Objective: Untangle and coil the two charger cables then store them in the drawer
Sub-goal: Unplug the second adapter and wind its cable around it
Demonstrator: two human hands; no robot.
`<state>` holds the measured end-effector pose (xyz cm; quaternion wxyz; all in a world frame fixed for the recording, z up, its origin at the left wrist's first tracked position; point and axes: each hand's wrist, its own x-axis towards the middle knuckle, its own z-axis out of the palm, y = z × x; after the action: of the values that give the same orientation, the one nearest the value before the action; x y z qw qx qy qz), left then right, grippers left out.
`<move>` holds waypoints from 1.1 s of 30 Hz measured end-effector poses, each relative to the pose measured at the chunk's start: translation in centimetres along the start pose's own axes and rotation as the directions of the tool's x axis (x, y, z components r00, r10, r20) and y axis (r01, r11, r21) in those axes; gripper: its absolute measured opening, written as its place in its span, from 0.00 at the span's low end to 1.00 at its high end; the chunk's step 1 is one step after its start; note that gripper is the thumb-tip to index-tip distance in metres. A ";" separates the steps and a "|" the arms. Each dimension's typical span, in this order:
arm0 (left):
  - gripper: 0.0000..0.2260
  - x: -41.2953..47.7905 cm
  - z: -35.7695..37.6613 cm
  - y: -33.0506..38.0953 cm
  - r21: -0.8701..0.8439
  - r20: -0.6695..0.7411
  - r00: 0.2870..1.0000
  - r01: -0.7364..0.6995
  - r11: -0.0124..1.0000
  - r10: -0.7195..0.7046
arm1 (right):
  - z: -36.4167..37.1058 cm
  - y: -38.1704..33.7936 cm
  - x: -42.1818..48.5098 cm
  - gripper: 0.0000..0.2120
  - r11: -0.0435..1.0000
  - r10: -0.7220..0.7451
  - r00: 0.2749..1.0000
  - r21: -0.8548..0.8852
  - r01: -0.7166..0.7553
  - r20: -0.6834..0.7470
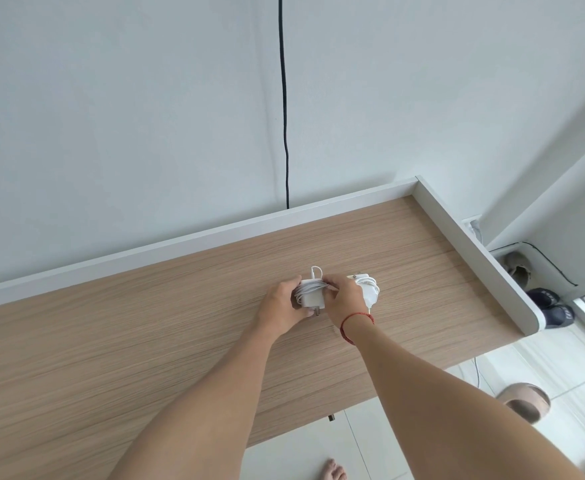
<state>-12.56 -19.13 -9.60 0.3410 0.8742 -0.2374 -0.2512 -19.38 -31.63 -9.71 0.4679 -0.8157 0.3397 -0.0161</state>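
- held charger [309,295]: white brick with white cable wrapped round it, on desk top [145,341], right of centre, between both hands
- prongs [317,313] pointing toward near edge; short cable end [316,270] looping up at far side
- left hand [281,304]: fingers curled round left side of brick, gripping it
- right hand [343,299]: fingertips pinching cable wraps on right side of brick; red string bracelet [355,323] on wrist
- second charger [370,289]: white, cable coiled round it, flat on desk top just right of right hand, partly hidden behind it; touching hand or not, cannot tell
- desk top: wood grain, white raised rim [215,233] along back and right side
- black cable [286,133] down pale wall, dropping behind back rim
- on floor right of desk: dark shoes [551,308], tan slipper [526,403]
- bare foot [334,471] on white tiles below near edge
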 end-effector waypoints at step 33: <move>0.30 -5.5 -5.5 2.4 0.280 -0.049 0.973 0.232 0.931 -0.228 | -2.9 -7.4 -4.5 0.21 0.977 -0.034 0.995 -0.208 0.053 0.094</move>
<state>-14.04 -14.85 -2.81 0.1820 0.9378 -0.1645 -0.2458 -19.87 -28.86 -1.06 0.3936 -0.8676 0.3002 0.0465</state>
